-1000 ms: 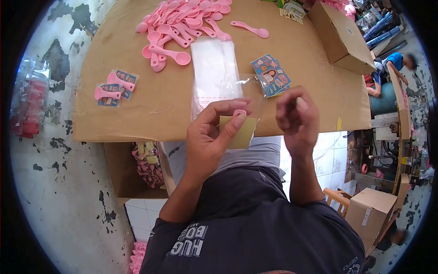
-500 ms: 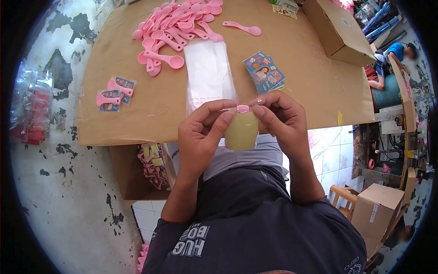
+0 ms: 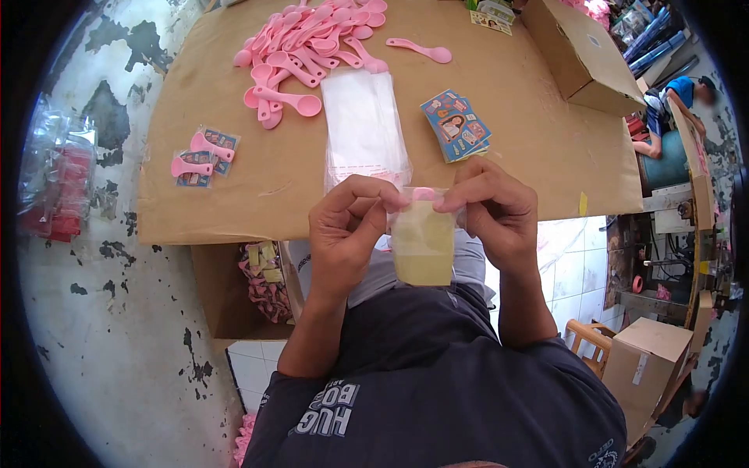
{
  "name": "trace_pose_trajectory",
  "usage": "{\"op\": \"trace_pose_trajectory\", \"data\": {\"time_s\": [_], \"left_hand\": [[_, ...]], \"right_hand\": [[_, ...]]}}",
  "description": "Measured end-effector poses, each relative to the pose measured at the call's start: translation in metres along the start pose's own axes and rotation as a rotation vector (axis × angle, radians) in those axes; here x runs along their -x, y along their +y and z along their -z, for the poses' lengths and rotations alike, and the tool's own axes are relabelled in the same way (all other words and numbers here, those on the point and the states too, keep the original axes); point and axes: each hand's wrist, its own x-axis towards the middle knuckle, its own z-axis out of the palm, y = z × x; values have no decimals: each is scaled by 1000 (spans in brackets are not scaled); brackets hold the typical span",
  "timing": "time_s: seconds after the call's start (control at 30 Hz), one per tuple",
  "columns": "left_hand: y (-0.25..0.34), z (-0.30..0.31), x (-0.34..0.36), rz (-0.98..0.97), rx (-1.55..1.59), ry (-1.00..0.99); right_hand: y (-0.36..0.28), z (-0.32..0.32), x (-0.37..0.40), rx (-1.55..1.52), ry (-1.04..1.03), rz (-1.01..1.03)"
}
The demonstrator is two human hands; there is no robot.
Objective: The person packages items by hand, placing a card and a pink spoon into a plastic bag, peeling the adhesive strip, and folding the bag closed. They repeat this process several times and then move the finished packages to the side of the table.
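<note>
My left hand and my right hand pinch the two upper corners of a clear plastic bag in front of my lap. A pale yellow card back shows through the bag, and a bit of pink plastic peeks out at its top between my fingers. Just beyond my hands lies a stack of clear plastic bags. To its right is a pile of blue printed cards. Filled bags with pink spoons and cards lie at the table's left side.
A heap of pink spoons covers the far left of the table, with one lone spoon beside it. An open cardboard box stands at the far right. Another person is bent over beyond the table's right side.
Both hands have come slightly toward me with the bag, which now hangs flatter and shows more of its length. My view has shifted slightly.
</note>
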Motion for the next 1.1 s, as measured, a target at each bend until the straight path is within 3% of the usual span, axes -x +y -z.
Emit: {"op": "trace_pose_trajectory", "data": {"time_s": [0.27,0.47,0.53,0.63,0.77,0.9,0.97,1.03,1.1], "left_hand": [[2,5,-2,-31,46,-57],[10,0,1,109,91,20],[7,2,3,166,-218,18],[1,-1,-2,114,-94,30],[13,-12,-6,112,8,12],[4,-5,-3,194,-154,-184],[-1,-1,0,188,-225,-240],[-1,2,0,5,-337,-215],[5,2,4,10,-325,-159]], "right_hand": [[-4,2,0,125,-13,49],[2,1,1,118,-15,69],[2,-2,0,146,-11,55],[7,-7,0,253,33,60],[11,-9,4,74,147,79],[8,-11,3,-11,243,78],[9,-9,7,-42,228,76],[13,-6,6,-71,195,110],[16,-4,9,-37,84,-30]]}}
